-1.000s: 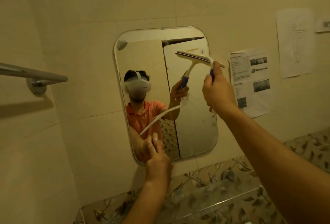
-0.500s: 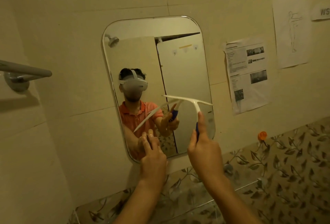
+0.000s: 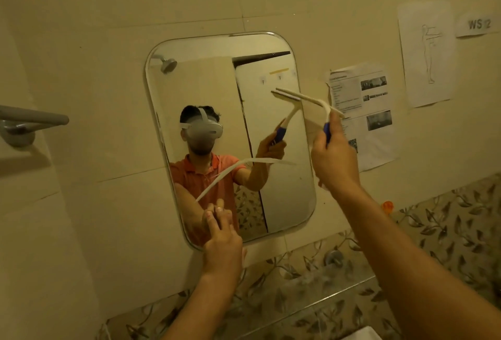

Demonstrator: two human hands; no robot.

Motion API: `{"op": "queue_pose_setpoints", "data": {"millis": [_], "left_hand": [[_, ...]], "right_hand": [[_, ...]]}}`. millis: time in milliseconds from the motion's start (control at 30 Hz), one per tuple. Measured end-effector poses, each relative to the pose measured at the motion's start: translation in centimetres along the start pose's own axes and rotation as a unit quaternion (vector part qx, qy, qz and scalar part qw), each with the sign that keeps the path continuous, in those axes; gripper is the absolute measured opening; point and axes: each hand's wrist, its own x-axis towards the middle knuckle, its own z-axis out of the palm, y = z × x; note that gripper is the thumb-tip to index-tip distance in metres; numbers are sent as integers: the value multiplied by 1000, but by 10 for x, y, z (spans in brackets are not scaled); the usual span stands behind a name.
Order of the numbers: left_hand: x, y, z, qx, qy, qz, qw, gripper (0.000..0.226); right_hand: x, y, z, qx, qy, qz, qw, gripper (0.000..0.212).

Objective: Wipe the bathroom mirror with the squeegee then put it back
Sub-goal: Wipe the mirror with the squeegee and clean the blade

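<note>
The rounded bathroom mirror (image 3: 217, 90) hangs on the beige tiled wall. My right hand (image 3: 334, 162) grips the blue handle of the white squeegee (image 3: 311, 101). Its blade lies tilted against the mirror's upper right part, beside the right edge. My left hand (image 3: 222, 242) touches the mirror's lower left corner with straight fingers. A white curved streak (image 3: 244, 162) crosses the lower middle of the glass. The mirror reflects a person in an orange shirt wearing a headset.
A grey towel bar (image 3: 32, 120) juts out at the left. Printed sheets (image 3: 363, 114), a line drawing (image 3: 425, 52) and a "WS 12" label (image 3: 478, 25) are stuck to the wall at the right. A glass shelf (image 3: 325, 304) runs below the mirror over leaf-patterned tiles, near a small orange object (image 3: 387, 205).
My right hand drew the squeegee down the mirror's right side to its lower part, then lifted it back to the upper right. My left hand stayed at the lower left corner.
</note>
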Motion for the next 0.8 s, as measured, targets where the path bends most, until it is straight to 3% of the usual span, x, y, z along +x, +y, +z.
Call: {"op": "queue_pose_setpoints", "data": {"millis": [200, 333, 600, 800], "left_hand": [[1, 1, 5, 11, 8, -6, 1000, 88], [2, 0, 13, 13, 35, -25, 999, 98], [4, -1, 17, 19, 21, -30, 999, 102], [5, -2, 16, 8, 9, -28, 1000, 106]], "right_hand": [[0, 4, 2, -16, -26, 28, 999, 58], [-33, 31, 11, -42, -34, 45, 998, 60], [-110, 84, 44, -96, -33, 45, 994, 66], [-168, 112, 53, -101, -77, 97, 987, 70]]}}
